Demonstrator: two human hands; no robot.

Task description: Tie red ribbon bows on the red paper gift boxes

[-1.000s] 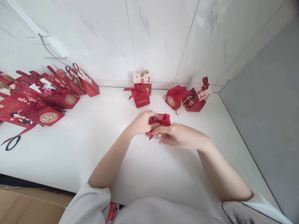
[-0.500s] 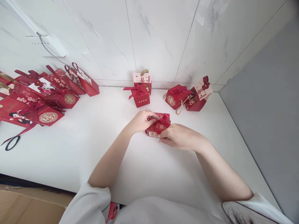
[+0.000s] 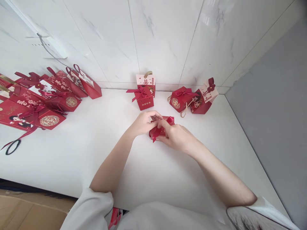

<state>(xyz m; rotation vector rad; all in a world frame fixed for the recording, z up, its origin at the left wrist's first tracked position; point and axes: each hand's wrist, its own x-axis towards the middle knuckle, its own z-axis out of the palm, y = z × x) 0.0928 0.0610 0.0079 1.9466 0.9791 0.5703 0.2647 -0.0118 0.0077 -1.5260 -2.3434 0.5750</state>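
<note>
A small red gift box with a red ribbon lies on the white table between my hands. My left hand is at the box's left top, its thumb and fingers curled together at the ribbon's knot. From the right, my right hand reaches over the box, with its index finger and thumb bent around the ribbon beside my left fingertips. Both hands cover much of the box, and the exact grip at the knot is partly hidden.
Several red gift boxes crowd the left side of the table, with a black ring near them. By the wall are a bowed box, a roped box and a tagged box. A cardboard box is at lower left.
My right hand has moved left and slightly up over the box, bringing its fingers to my left fingertips. A ribbon tail now hangs over the box's front. My left hand has barely shifted.
</note>
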